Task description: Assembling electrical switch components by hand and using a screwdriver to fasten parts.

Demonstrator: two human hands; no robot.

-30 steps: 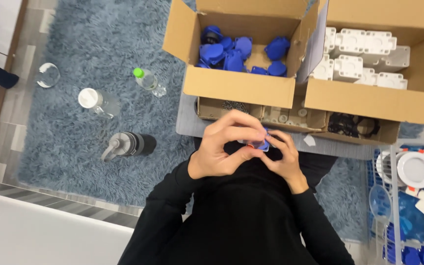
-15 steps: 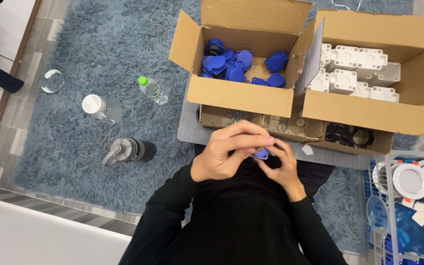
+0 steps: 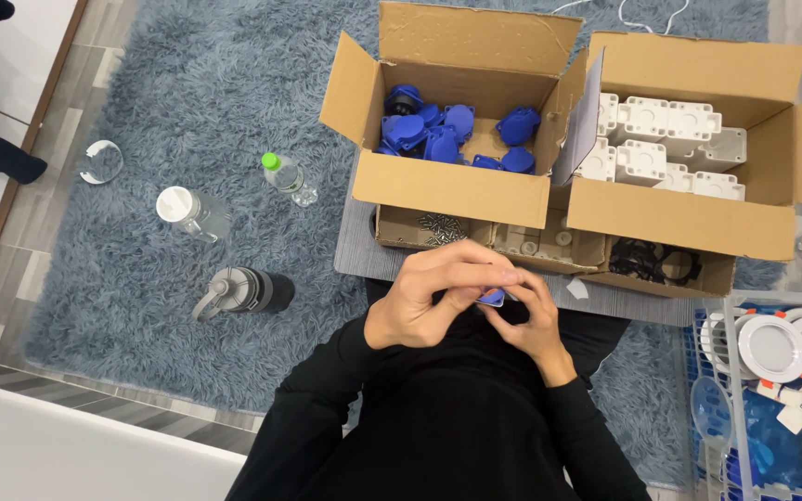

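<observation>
From the head camera, both hands meet just above the lap, working on a small blue part pinched between them. The left hand curls over it from above, fingers closed on it; the right hand cups from below, fingertips pressing its edge (most of the piece is hidden). This looks like a fitting step; it calls for steady, aligned pressure. Beyond lie a box of blue caps and a box of white housings.
</observation>
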